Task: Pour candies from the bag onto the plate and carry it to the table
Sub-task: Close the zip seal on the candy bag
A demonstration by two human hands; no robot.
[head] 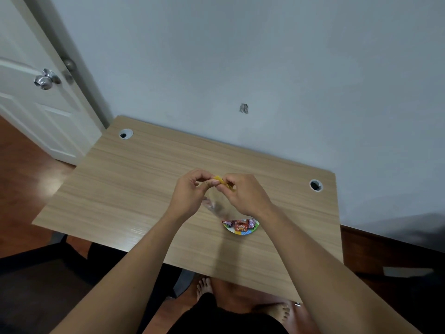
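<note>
The left hand (pixel 190 189) pinches one end of the yellow strip (pixel 222 182) atop a clear, nearly see-through plastic bag (pixel 214 203); the right hand (pixel 245 194) pinches the other end, both above the light wood-grain tabletop (pixel 120 184). The bag hangs limp, long axis vertical. The small round colourful paper plate (pixel 240 233), heaped with wrapped candies (pixel 240 225), sits at about five o'clock from the hands — nearer the right, partly hidden under its wrist.
</note>
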